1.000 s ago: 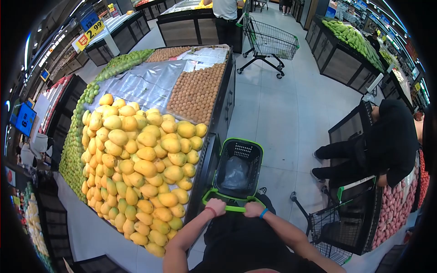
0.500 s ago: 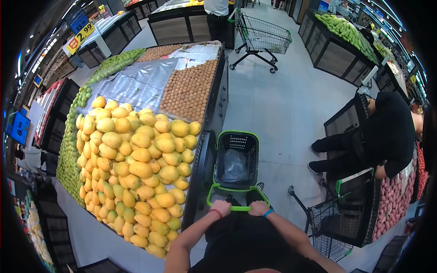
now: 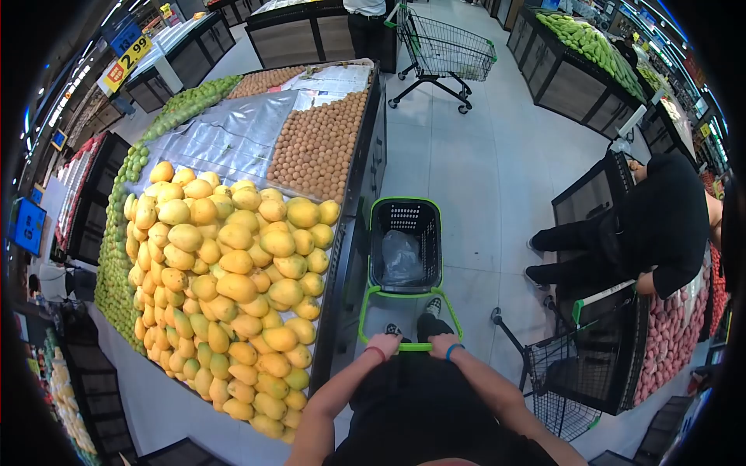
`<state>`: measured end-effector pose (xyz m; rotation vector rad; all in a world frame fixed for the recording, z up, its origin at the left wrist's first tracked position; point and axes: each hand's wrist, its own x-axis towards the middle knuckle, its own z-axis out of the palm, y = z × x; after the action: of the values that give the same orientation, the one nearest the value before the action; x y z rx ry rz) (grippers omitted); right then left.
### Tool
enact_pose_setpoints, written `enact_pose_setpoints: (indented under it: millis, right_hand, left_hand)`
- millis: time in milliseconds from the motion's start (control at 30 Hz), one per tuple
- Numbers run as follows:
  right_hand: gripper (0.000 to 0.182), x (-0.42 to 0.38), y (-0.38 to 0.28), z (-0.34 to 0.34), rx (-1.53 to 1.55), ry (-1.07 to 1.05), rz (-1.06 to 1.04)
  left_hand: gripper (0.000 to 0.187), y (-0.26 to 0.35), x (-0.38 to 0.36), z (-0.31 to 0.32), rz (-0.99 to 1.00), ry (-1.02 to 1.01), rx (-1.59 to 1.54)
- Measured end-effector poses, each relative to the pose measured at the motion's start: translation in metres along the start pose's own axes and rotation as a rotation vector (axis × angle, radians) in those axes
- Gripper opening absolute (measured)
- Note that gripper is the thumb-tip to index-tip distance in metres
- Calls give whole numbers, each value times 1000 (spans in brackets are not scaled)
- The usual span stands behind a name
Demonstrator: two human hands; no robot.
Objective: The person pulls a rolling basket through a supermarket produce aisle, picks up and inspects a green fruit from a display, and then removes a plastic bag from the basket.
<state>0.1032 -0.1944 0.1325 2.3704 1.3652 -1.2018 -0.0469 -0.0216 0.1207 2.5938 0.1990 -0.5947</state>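
The black plastic shopping basket with perforated walls and a bright green rim (image 3: 405, 213) was just to the right of the heap of yellow mangoes (image 3: 233, 264), the landmark here, with a crumpled clear plastic bag (image 3: 401, 256) lying inside it. The left hand (image 3: 383, 343) and the right hand (image 3: 442, 344) were both closed around the basket's green tubular handle (image 3: 414, 347), near the heap's near right side; a red band (image 3: 377, 352) circled the left wrist and a blue band (image 3: 454, 352) the right.

Beyond the heap, on the far left, a tilted yellow price sign (image 3: 128, 62) read "2.99", its smaller characters too small to make out. Left of the heap hung a bright blue screen (image 3: 29, 226) whose white digits were too blurred to read surely. Small round green fruits (image 3: 113, 272) bordered the heap's left side, and small round brown fruits (image 3: 318, 147) lay past its far right corner. Well to the heap's right, a person in black clothes (image 3: 660, 225) stood beside a wire cart with a green-ended handle (image 3: 606, 299)
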Motion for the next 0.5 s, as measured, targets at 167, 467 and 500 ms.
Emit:
enact_pose_setpoints:
  millis: [167, 467, 500]
  right_hand:
    - [37, 18, 19, 0, 208, 21, -99]
    - [34, 18, 39, -40, 1509, 86, 56]
    - [34, 21, 40, -45, 1512, 87, 53]
  left_hand:
    - [32, -1, 8, -11, -109, -202, -27]
    - [49, -25, 26, -12, -63, -273, -325]
    - [49, -23, 29, -19, -64, -274, -321]
